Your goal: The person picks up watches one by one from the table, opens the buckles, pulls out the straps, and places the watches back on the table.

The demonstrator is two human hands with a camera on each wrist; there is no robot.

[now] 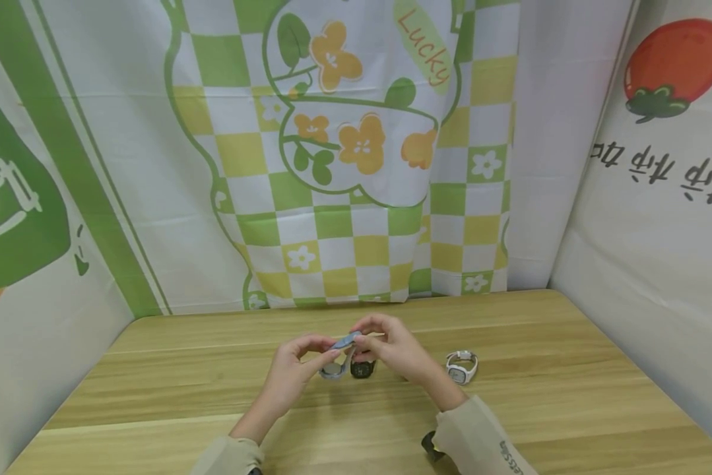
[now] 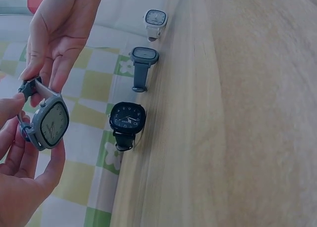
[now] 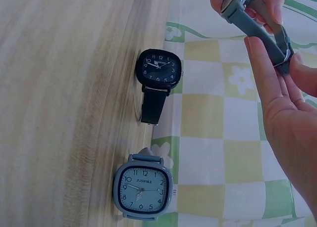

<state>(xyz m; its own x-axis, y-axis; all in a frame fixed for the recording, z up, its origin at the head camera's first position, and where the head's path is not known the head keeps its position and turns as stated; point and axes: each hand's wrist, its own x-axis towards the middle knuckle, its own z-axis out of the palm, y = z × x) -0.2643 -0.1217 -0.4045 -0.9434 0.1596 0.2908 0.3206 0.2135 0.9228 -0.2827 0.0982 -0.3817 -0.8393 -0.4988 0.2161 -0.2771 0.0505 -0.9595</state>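
A grey-blue wristwatch [image 2: 52, 122] with a squarish dial hangs above the table between my hands, its strap [image 1: 346, 340] bent into a loop. My left hand [image 1: 288, 371] pinches the watch on one side. My right hand [image 1: 398, 348] pinches the strap near the buckle [image 3: 283, 59], thumb against fingers. Just behind the held watch lies a black wristwatch [image 1: 362, 369], its dial turned up. Another grey-blue wristwatch [image 3: 143, 191] lies on the table, hidden by my right hand and forearm in the head view. A white wristwatch [image 1: 461, 368] lies farther right.
The wooden table [image 1: 540, 409] runs back to a green-and-yellow checked curtain [image 1: 338, 251]. White printed cloths stand at the left [image 1: 64, 356] and right [image 1: 647, 284]. A dark band [image 1: 431, 446] shows at the right sleeve.
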